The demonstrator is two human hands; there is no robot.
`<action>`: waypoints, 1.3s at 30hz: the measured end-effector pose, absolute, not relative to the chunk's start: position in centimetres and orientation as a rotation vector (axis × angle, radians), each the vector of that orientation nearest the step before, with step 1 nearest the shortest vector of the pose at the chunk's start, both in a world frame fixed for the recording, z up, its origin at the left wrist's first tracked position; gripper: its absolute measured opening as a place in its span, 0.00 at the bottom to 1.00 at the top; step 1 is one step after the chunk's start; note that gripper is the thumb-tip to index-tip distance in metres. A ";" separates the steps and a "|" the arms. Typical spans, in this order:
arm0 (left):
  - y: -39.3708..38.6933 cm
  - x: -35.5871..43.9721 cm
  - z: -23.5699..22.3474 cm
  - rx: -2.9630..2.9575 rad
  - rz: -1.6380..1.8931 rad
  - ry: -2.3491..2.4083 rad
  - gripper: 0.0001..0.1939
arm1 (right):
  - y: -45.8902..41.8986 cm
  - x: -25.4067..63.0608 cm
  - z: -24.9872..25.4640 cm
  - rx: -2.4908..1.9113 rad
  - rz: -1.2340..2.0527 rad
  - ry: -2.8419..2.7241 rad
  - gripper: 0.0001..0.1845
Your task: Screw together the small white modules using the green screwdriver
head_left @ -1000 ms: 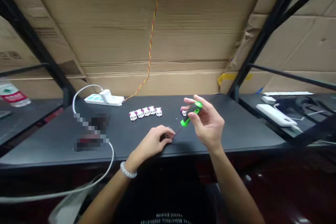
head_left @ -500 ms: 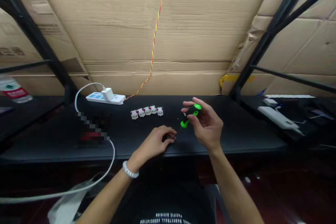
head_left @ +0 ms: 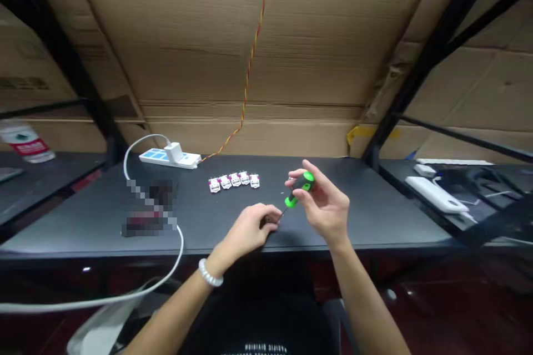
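My right hand (head_left: pixel 322 205) is closed around a green and black screwdriver (head_left: pixel 298 191) that slants down to the left. Its tip meets a small dark part that my left hand (head_left: pixel 250 228) pinches against the black table (head_left: pixel 375 216); the part is mostly hidden by my fingers. A white bead bracelet (head_left: pixel 209 275) is on my left wrist. Behind my hands, a row of several small white and pink parts (head_left: pixel 234 181) lies on the table.
A white power strip (head_left: pixel 170 157) with a plugged charger and a white cable (head_left: pixel 177 233) lies at the back left. A blurred dark object (head_left: pixel 147 208) sits left of my hands. Cardboard walls stand behind. White devices (head_left: pixel 433 194) lie on the right-hand table.
My view has shifted slightly; both hands stay together at the table's front. The screwdriver's handle has turned a little in my right fingers.
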State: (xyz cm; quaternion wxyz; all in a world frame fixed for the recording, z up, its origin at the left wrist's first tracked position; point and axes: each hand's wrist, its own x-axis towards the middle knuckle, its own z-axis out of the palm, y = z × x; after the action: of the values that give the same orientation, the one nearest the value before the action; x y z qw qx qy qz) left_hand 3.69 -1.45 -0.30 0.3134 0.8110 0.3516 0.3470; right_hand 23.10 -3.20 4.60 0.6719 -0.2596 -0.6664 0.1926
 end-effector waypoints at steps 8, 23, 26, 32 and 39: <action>-1.6 3.9 -0.4 2.151 0.936 0.941 0.12 | -2.1 23.3 4.7 -0.591 0.245 -1.548 0.29; -1.5 4.1 -0.6 2.118 0.932 0.958 0.13 | -2.5 23.6 7.6 -0.706 0.121 -1.848 0.23; -1.4 4.1 -0.7 2.126 0.927 0.966 0.14 | -2.4 23.5 7.8 -0.710 0.079 -1.845 0.21; -1.3 4.2 -0.8 2.116 0.946 0.946 0.14 | -2.5 23.7 8.0 -0.668 0.356 -1.852 0.24; -1.4 3.9 -0.6 2.114 0.913 0.939 0.14 | -2.2 23.8 8.6 -0.723 0.151 -1.854 0.23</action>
State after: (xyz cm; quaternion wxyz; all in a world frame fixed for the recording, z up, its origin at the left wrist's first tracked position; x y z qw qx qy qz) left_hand 3.87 -1.37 -0.60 0.3215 0.8050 0.3576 0.3475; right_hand 23.80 -2.23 8.57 0.5423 -0.3044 -0.7805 0.0636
